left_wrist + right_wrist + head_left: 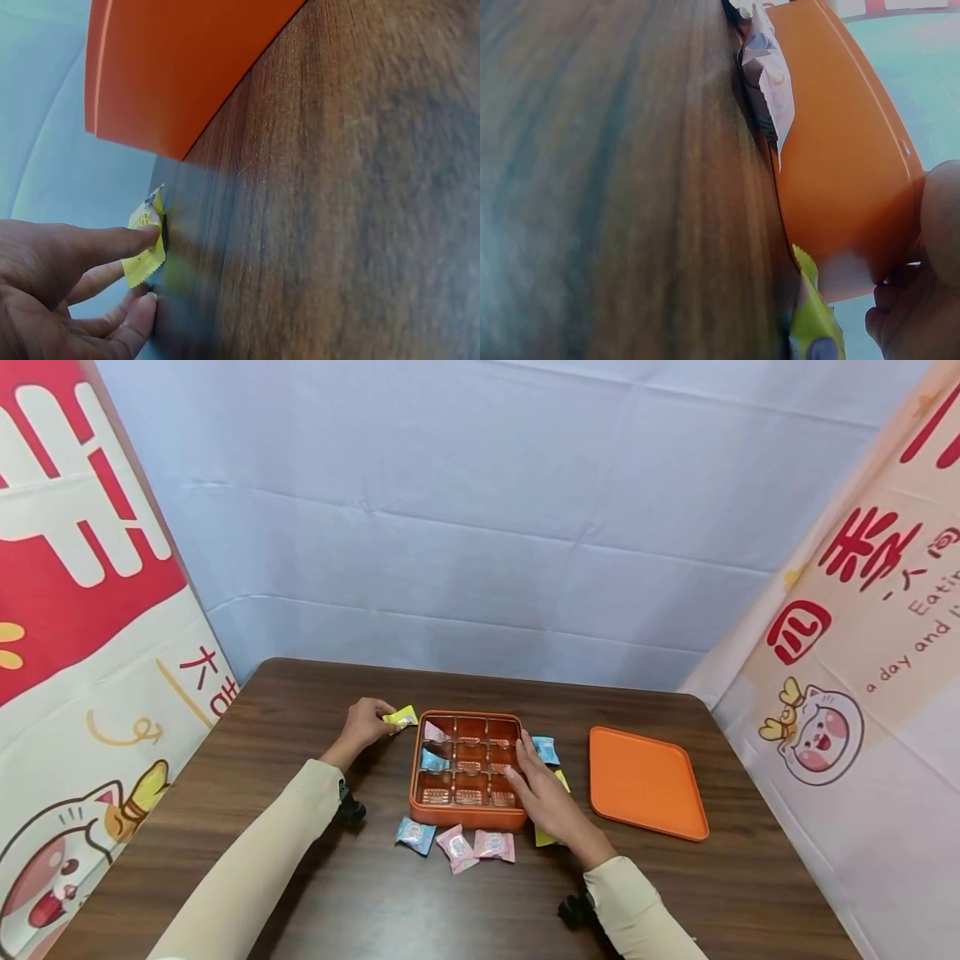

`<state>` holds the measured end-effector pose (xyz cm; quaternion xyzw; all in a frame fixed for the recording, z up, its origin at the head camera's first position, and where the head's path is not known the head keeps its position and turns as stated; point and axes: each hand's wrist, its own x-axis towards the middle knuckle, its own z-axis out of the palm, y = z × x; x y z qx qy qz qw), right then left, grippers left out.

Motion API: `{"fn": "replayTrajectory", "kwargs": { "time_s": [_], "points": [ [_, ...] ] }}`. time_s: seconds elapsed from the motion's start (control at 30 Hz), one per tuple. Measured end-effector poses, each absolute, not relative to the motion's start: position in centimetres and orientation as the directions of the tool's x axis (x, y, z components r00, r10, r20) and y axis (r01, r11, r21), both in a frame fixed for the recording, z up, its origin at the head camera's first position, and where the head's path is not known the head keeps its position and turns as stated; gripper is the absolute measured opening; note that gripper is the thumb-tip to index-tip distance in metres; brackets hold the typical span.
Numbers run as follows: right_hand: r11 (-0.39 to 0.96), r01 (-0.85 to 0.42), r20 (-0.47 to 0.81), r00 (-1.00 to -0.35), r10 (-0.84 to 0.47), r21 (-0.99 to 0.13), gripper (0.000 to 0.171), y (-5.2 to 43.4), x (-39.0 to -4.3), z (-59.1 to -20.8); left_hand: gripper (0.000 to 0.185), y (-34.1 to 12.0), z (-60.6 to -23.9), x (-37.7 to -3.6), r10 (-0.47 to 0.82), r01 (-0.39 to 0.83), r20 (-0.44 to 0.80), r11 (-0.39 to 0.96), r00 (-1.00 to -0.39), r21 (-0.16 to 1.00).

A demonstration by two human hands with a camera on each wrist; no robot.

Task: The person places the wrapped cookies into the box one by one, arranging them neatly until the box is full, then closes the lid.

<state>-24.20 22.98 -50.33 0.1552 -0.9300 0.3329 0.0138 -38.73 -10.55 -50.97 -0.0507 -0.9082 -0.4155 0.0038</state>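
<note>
My left hand [367, 724] pinches a yellow wrapped candy [402, 717] just left of the box's back corner; in the left wrist view the candy [145, 238] is close to the tabletop. An orange divided box [467, 817] stands mid-table. A pink candy [433, 732] lies in its back-left compartment, a blue one [434, 761] in the middle-left. At the box's right side, my right hand [546, 793] holds the wall, thumb over the rim and fingers along the outside. The right wrist view shows the box wall [840, 150] beside that hand.
In front of the box lie a blue candy [416, 836] and two pink ones, [457, 848] left and right. Another blue candy [547, 749] and yellow packets [543, 838] are right of it, partly behind the right hand. An orange lid-like tray [645, 782] lies farther right.
</note>
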Motion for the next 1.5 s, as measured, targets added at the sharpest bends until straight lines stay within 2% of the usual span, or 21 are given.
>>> {"fn": "replayTrajectory", "kwargs": {
  "time_s": [0.27,0.57,0.77,0.97,1.23,1.5],
  "points": [
    [0.729,-0.301,0.145,-0.952,-0.270,-0.614,0.072,23.1,-24.2,-50.4,0.020,-10.9,-51.1,-38.5,0.074,0.099,0.070,0.574,-0.995,0.813],
    [0.727,-0.299,0.135,-0.952,-0.276,-0.618,0.071,23.0,-24.2,-50.4,0.023,-11.5,-51.6,-38.2,0.056,0.091,0.072,0.538,-0.996,0.838],
    [0.728,-0.297,0.137,-0.952,-0.273,-0.618,0.072,22.9,-24.2,-50.3,0.019,-12.0,-51.5,-38.2,0.052,0.046,0.025,0.464,-0.998,0.884],
    [0.728,-0.296,0.133,-0.952,-0.274,-0.618,0.070,22.9,-24.2,-50.3,0.023,-12.3,-51.6,-38.2,0.054,-0.028,-0.050,0.350,-0.997,0.936],
    [0.728,-0.299,0.136,-0.952,-0.276,-0.616,0.072,22.9,-24.3,-50.5,0.033,-12.4,-51.3,-38.0,0.106,-0.145,-0.151,0.063,-0.983,0.987],
    [0.726,-0.301,0.136,-0.951,-0.278,-0.619,0.071,22.8,-24.4,-50.5,0.038,-12.8,-51.2,-37.8,0.134,-0.170,-0.173,0.031,-0.976,0.985]
  ]
}}
